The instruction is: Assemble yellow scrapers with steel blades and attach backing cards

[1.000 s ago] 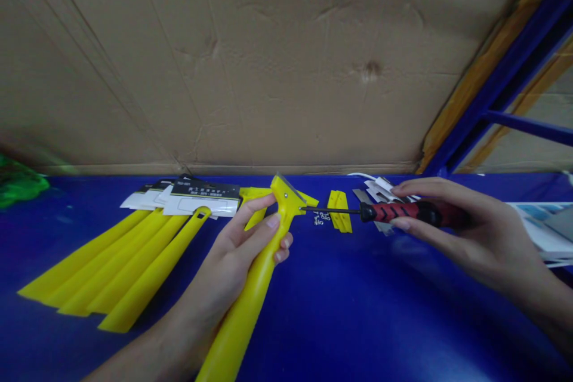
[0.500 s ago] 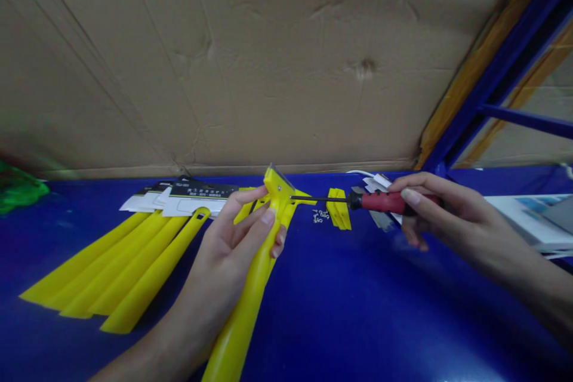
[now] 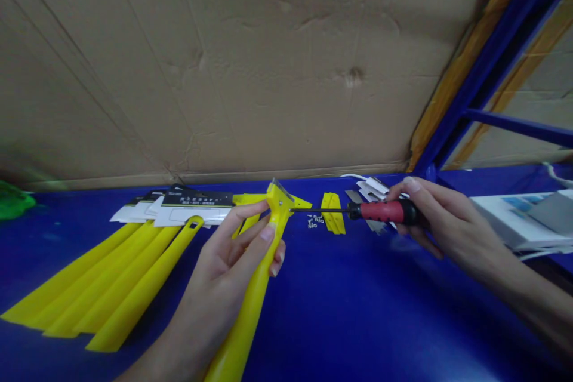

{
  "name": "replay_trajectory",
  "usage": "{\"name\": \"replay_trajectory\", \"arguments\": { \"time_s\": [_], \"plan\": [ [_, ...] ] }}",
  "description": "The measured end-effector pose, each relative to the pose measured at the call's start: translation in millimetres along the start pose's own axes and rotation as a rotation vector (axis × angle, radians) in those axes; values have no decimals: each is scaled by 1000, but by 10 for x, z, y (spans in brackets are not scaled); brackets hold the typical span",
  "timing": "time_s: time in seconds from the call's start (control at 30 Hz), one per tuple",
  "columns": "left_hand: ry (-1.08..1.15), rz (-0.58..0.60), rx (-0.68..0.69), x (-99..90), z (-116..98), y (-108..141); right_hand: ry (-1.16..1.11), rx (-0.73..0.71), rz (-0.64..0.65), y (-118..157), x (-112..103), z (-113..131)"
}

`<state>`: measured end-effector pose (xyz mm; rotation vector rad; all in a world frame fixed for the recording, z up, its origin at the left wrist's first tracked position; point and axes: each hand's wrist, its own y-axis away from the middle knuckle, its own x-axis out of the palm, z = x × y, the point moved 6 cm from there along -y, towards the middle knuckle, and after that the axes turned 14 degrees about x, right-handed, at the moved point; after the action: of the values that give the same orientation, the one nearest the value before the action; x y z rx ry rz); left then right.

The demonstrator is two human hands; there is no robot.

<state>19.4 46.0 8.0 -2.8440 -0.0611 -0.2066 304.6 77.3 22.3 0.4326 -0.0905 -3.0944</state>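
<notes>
My left hand is wrapped round the neck of a yellow scraper, its head raised and a metal blade edge showing at the top. In my right hand is a screwdriver with a red and black handle, held level at the handle's rear end. Its thin shaft points left, and the tip meets the side of the scraper's head beside a screw. Behind the shaft lie several small screws and yellow plastic plates. Metal blades lie further right, partly behind the screwdriver.
Several yellow handles fan out on the blue table at left, below white and black packaging cards. A cardboard wall stands behind, with a blue metal frame at right. A white box-like object sits at far right.
The camera view has shifted slightly. My right fingers have changed position on the screwdriver handle, the thumb now higher and further back. The screwdriver tip stays at the scraper's head; the left grip is unchanged.
</notes>
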Motion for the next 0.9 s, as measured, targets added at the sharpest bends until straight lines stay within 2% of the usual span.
{"name": "replay_trajectory", "arguments": {
  "time_s": [0.1,0.2,0.27,0.4,0.47,0.57,0.67,0.77,0.83,0.9],
  "plan": [
    [7,-25,14,-22,0,-1,-102,46,94,10,10,-26],
    [18,-47,8,-52,18,-9,-191,25,196,40,-8,4],
    [23,-26,5,-42,36,-10,-168,3,169,40,-31,27],
    [62,2,-4,17,65,12,-49,7,-28,-9,-59,14],
    [68,1,2,44,54,22,-36,48,-83,-30,-69,-29],
    [48,-33,-2,50,27,35,-121,83,43,-35,-41,-70],
    [40,-61,-44,42,46,63,-134,-14,118,-9,-55,-3],
    [54,-48,-65,43,100,85,-17,-84,29,-3,-83,52],
    [80,-19,-37,47,115,76,70,-58,-39,-15,-85,41],
    [95,-2,-2,35,109,53,88,-28,-35,-17,-64,25]
  ]
}}
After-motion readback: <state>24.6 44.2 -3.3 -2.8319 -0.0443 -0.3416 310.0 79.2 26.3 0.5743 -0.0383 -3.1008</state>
